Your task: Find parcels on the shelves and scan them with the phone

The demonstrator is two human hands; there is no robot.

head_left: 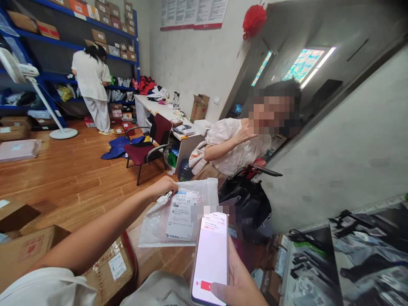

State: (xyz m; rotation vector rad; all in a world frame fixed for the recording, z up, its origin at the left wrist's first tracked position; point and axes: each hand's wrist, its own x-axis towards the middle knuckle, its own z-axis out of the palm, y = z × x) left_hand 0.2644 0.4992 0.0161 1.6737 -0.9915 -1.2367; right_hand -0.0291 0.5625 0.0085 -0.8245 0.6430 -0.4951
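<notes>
My left hand [164, 187] is closed on the top left corner of a clear plastic mailer bag [153, 225] and holds it up. A white shipping label [181, 214] is stuck on the bag's front. My right hand [237, 280] grips a smartphone [210, 259] from below, its lit white screen facing me with a red button near the bottom. The phone sits just in front of the bag's lower right part. A person in a white blouse [236, 146] stands right behind the bag, one hand raised to the face.
Cardboard boxes [108, 265] lie at lower left on the wooden floor. A maroon chair [148, 146] and a white desk [153, 110] stand mid-room. Another person in white [91, 85] faces blue shelves [63, 44] of parcels. Bagged goods [321, 267] fill the lower right.
</notes>
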